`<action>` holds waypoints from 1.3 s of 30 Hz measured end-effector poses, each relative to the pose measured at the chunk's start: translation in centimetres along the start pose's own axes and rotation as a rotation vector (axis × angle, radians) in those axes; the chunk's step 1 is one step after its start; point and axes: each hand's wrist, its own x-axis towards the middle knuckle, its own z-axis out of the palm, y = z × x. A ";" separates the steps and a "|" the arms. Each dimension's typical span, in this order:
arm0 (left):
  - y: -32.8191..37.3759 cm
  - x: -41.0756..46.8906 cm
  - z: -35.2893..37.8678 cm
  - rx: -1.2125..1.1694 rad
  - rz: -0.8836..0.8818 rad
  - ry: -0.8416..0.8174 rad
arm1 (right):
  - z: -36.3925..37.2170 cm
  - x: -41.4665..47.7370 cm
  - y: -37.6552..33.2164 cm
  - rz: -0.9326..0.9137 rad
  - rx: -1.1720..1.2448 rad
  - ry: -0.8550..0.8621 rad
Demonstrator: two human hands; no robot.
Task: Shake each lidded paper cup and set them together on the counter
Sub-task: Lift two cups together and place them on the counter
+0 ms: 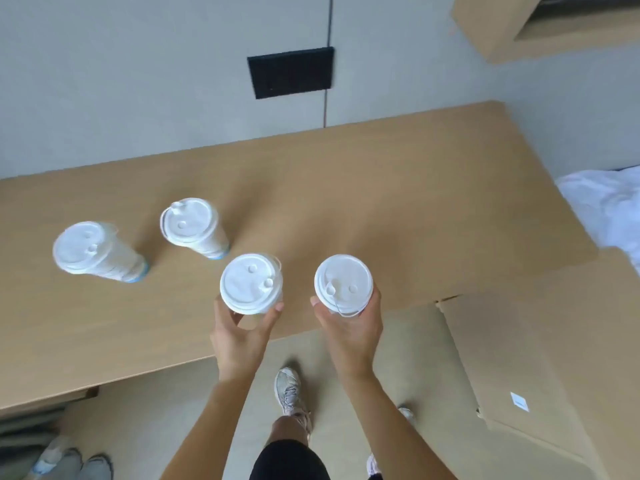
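Several white lidded paper cups are in view over a tan wooden counter [381, 188]. Two stand on it at the left: one far left [93, 251] and one beside it [194, 226], a small gap between them. My left hand [239, 334] is wrapped around a third cup [251, 284] near the counter's front edge. My right hand [349, 327] grips a fourth cup [343, 282] to the right of it. Only the lids of the two held cups show; their bodies are hidden beneath the lids and my fingers. Whether their bases touch the counter cannot be told.
A grey wall with a black panel [291, 72] rises behind the counter. A cardboard box [512, 358] sits low at the right, white fabric [609, 209] at the far right. My legs and shoes [289, 393] are below; another pair of shoes [76, 465] lies bottom left.
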 end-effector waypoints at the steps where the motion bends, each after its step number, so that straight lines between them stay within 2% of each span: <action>1: 0.7 -1.2 2.9 0.001 0.003 -0.063 | -2.8 1.2 0.3 0.008 0.002 0.053; 5: 3.6 -6.9 14.4 0.013 0.063 -0.321 | -14.7 5.1 2.5 0.067 -0.011 0.260; 12: 7.6 -20.1 37.3 0.028 0.276 -0.783 | -38.6 9.9 9.7 0.166 -0.070 0.656; 19: 4.2 -34.3 57.7 0.097 0.454 -1.245 | -57.5 11.1 20.7 0.317 -0.095 0.988; 22: 2.1 -36.8 62.4 0.108 0.531 -1.341 | -60.2 11.7 24.8 0.359 -0.093 1.010; 27: -1.9 -37.8 67.3 0.165 0.602 -1.410 | -61.7 12.7 30.8 0.469 -0.025 1.017; 32: -4.0 -37.6 67.5 0.269 0.576 -1.383 | -61.0 12.1 34.0 0.577 0.009 0.994; 35: -4.5 -37.9 67.3 0.330 0.558 -1.362 | -60.4 11.5 35.0 0.648 -0.005 0.914; 39: -4.5 -37.0 65.9 0.436 0.560 -1.366 | -59.1 9.8 34.8 0.665 -0.165 0.795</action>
